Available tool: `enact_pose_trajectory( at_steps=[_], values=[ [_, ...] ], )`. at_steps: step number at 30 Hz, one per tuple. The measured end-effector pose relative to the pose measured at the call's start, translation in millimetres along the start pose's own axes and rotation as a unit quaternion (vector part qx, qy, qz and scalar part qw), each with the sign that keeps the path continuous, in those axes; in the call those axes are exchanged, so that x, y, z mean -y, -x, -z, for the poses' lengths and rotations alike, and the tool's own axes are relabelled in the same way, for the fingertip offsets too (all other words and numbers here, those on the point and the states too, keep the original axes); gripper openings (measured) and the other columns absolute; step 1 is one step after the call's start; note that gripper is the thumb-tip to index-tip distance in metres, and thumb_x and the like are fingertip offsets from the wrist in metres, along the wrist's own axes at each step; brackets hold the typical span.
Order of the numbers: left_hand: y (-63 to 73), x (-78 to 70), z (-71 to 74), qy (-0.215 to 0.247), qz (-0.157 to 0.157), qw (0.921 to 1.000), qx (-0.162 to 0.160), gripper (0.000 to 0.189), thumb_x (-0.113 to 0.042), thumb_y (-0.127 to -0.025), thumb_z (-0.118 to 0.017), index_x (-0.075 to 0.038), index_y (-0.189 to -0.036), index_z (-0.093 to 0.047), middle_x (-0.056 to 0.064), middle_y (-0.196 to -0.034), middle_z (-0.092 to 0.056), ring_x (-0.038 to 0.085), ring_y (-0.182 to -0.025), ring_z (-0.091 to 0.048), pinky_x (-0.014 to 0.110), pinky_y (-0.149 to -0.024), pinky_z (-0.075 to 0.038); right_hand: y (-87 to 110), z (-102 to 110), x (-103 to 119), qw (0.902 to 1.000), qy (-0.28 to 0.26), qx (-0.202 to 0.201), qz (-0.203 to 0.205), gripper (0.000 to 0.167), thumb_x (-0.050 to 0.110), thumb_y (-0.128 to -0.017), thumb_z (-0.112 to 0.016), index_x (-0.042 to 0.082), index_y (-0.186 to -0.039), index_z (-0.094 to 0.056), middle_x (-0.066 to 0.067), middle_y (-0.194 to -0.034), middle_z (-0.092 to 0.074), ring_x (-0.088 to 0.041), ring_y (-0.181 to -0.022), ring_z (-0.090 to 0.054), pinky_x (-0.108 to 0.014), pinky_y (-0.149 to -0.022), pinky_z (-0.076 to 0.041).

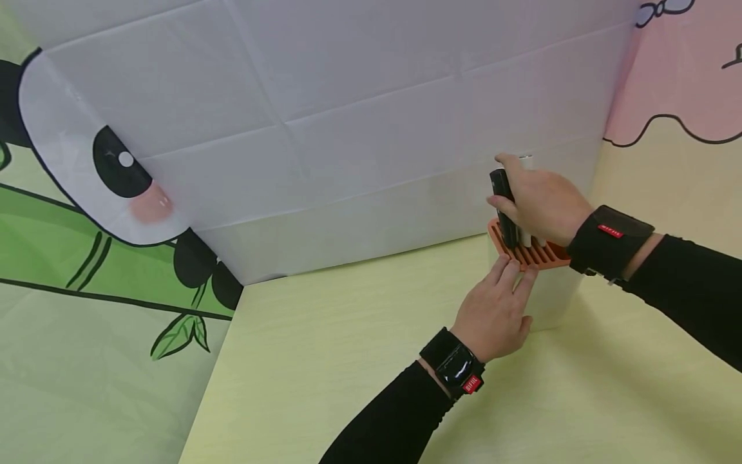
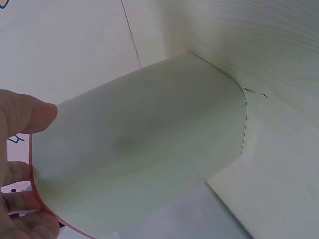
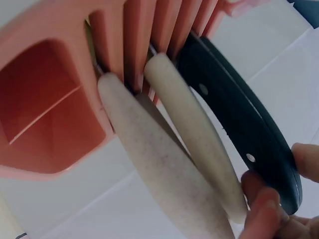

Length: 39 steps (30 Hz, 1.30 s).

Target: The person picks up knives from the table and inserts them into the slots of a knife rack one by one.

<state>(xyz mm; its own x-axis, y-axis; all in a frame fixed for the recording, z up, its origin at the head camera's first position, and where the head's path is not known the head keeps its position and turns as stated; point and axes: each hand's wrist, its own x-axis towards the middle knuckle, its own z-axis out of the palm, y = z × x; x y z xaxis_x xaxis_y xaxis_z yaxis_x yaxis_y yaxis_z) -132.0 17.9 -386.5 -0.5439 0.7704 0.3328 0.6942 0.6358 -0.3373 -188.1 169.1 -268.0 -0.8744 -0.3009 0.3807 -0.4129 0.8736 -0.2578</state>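
Note:
At the right of the head view stands a knife block [image 1: 547, 299] with a pale green body and a slotted orange top [image 1: 547, 259]. My right hand [image 1: 545, 203] pinches the black handle of a knife [image 3: 239, 109] between thumb and fingers. The blade end of that knife goes into a slot, so the blade is hidden. Beside it, two knives with speckled pale handles [image 3: 154, 154] stand in other slots. My left hand [image 1: 491, 316] rests its straight fingers on the near rim of the block, and its thumb shows beside the pale body [image 2: 134, 139] in the left wrist view.
A wide square compartment [image 3: 45, 104] opens in the orange top beside the slots. The block stands on a pale wooden table [image 1: 324, 335]. Behind it hangs a white cloth [image 1: 359, 129] with printed cartoon figures.

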Motion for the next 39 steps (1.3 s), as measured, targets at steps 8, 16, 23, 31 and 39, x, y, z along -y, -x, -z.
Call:
enact_pose_trajectory(
  at_steps=[8,16,23,31,39],
  values=[
    [0.5,-0.7,-1.0,0.002,-0.003,0.9999,-0.011,0.071,-0.05,-0.087,-0.062,-0.012,-0.144,-0.044,0.004,-0.127,-0.047,0.022,-0.127,-0.039,0.024,-0.111,-0.028,0.0,-4,-5,0.9972,0.031,-0.053,0.042,0.056,0.023,-0.095,-0.066,-0.003,-0.138,-0.041,-0.027,-0.1,-0.066,-0.036,-0.071,-0.066,-0.05,-0.059,-0.054],
    [1.1,-0.9,-1.1,0.005,-0.003,1.0,-0.007,0.071,-0.05,-0.088,-0.061,-0.012,-0.145,-0.044,0.004,-0.127,-0.046,0.022,-0.126,-0.039,0.023,-0.109,-0.029,-1.2,-1,-5,0.9977,0.033,-0.047,0.035,0.045,0.019,-0.097,-0.061,-0.002,-0.134,-0.046,-0.02,-0.089,-0.067,-0.032,-0.069,-0.063,-0.046,-0.053,-0.05],
    [1.2,-0.2,-1.8,0.014,-0.006,0.9998,-0.012,0.072,-0.048,-0.087,-0.063,-0.011,-0.146,-0.044,0.004,-0.127,-0.046,0.022,-0.126,-0.039,0.023,-0.11,-0.028,-0.9,2,-6,0.999,0.025,-0.031,0.021,0.045,0.017,-0.099,-0.057,-0.002,-0.138,-0.042,-0.019,-0.089,-0.066,-0.032,-0.073,-0.064,-0.049,-0.06,-0.052],
    [2.9,0.0,-2.5,0.012,-0.007,0.9999,-0.008,0.076,-0.049,-0.088,-0.062,-0.011,-0.149,-0.039,0.005,-0.132,-0.045,0.023,-0.13,-0.037,0.025,-0.114,-0.023,9.6,11,-6,0.999,-0.017,-0.041,-0.004,0.048,0.018,-0.103,-0.047,0.0,-0.146,-0.035,-0.017,-0.089,-0.065,-0.022,-0.059,-0.058,-0.038,-0.049,-0.045],
    [9.5,10.4,1.0,0.037,-0.012,0.9992,0.001,0.077,-0.049,-0.089,-0.062,-0.011,-0.151,-0.036,0.011,-0.145,-0.04,0.027,-0.139,-0.032,0.036,-0.114,-0.027,25.2,11,-13,0.994,-0.021,-0.107,0.009,0.039,0.016,-0.102,-0.047,0.0,-0.138,-0.045,-0.015,-0.08,-0.065,-0.024,-0.056,-0.056,-0.034,-0.045,-0.039]
  ],
)
